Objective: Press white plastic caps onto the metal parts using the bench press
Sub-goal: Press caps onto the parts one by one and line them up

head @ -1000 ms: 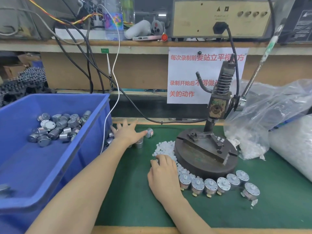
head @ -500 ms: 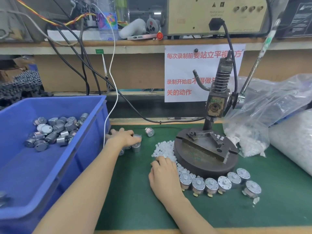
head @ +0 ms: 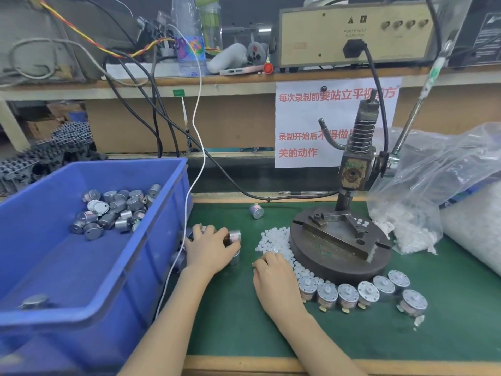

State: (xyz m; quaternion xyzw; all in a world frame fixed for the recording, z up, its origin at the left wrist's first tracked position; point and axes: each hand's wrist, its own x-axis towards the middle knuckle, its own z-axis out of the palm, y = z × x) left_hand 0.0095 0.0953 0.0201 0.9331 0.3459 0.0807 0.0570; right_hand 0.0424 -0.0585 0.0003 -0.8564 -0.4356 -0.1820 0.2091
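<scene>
Metal parts (head: 113,210): small silver cylinders with flat round faces, a few with a pinkish band round the side. Most lay heaped in the blue bin (head: 95,280) at left. A loose cluster (head: 235,236) sat on the green mat (head: 271,335) just beside the bin wall, and a lone part (head: 256,210) lay further back.

A row of parts (head: 347,294) stood in an arc against the front of the bench press (head: 352,180) base, face up, each with a white piece at its centre.

White caps (head: 273,238): tiny translucent-white pieces, piled on the mat touching the left side of the base. More filled the clear plastic bag (head: 414,221) at right.

Left hand (head: 210,249) lay cupped over the loose cluster, fingers curled round the cylinders. Right hand (head: 273,278) rested on the cap pile, fingers bent down together. Fingertips were buried in the caps, so a pinch couldn't be confirmed.

Writing: the paper sign (head: 336,118) behind the press carried red Chinese text, partly covered, ending "关的动作". The beige box (head: 352,31) on the shelf read "POWER INPUT" under a warning triangle and a lightning symbol.
</scene>
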